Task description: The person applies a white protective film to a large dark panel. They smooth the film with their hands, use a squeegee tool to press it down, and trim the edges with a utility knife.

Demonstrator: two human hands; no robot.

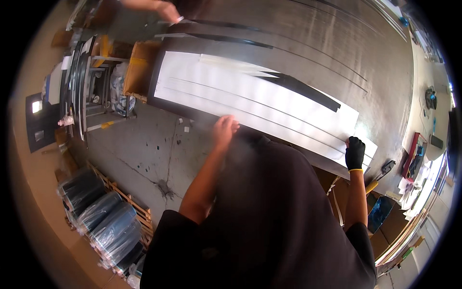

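As a co-worker's hand (168,12) showed near the end of a dark strip (231,25) across the grey table (385,86), the person closest to me worked at a long white sheet (185,67) along the table's near edge, where two thin dark strips (274,110) ran most of its length and a broader black strip (308,91) lay beyond them. The right hand (355,151), in a black glove with a yellow cuff, was at the sheet's right end, fingers curled in, though whether they pinched a strip I could not tell. The bare left hand (225,131), blurred, was by the sheet's near edge, fingers bent, and what it held, if anything, was likewise unclear. Doing this well, to my eye, meant keeping the thin strips straight and evenly spaced, steadying the right end lightly, and moving the left hand without dragging the sheet
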